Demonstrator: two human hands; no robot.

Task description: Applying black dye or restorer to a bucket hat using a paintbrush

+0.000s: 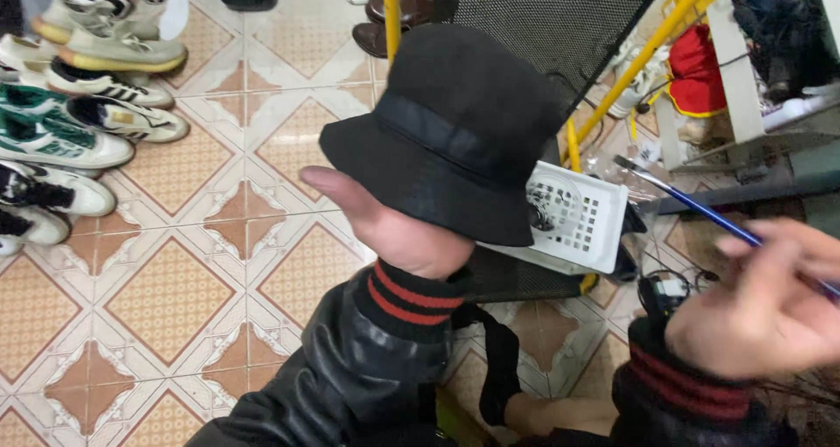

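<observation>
Left hand (394, 228) fingers grip black hat (455, 132) (from inside); right hand (770, 298) pinches blue brush (691, 206).

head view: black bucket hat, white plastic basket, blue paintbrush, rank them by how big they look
1. black bucket hat, held up by the left hand, so nearness inflates it
2. white plastic basket, partly hidden behind the hat
3. blue paintbrush, thin, in the right hand

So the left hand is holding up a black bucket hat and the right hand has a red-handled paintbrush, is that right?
Not quite. The brush in the right hand has a blue handle, not a red one, as the head view shows. The rest stands: the left hand is holding up a black bucket hat.
</observation>
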